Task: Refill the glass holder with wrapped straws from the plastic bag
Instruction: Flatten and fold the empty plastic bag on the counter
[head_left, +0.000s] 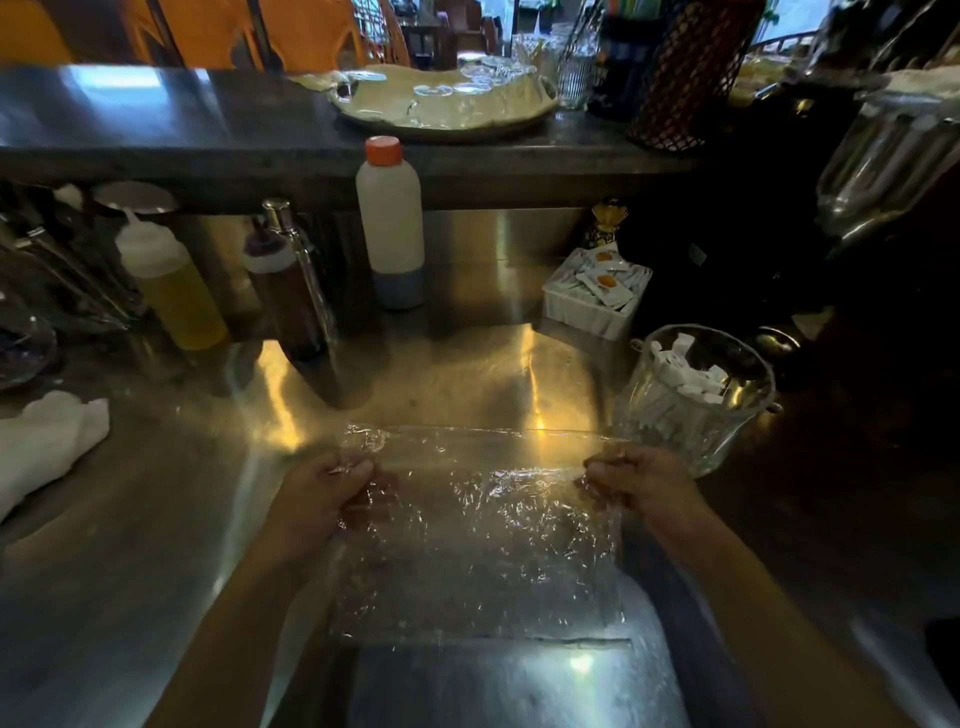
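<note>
A clear, crinkled plastic bag (483, 540) is stretched flat between my two hands above the steel counter; I see no straws inside it. My left hand (324, 499) pinches its upper left corner and my right hand (636, 480) pinches its upper right corner. Just right of my right hand stands the ribbed glass holder (685, 410), upright, with several white wrapped straws (688, 374) leaning in it.
On the steel counter (156, 519) stand squeeze bottles (169, 280), a dark sauce bottle (283, 301), a white bottle with an orange cap (390, 223) and a white tray of sachets (592, 293). A white cloth (41, 441) lies left. A raised shelf (208, 130) carries a tray of glasses.
</note>
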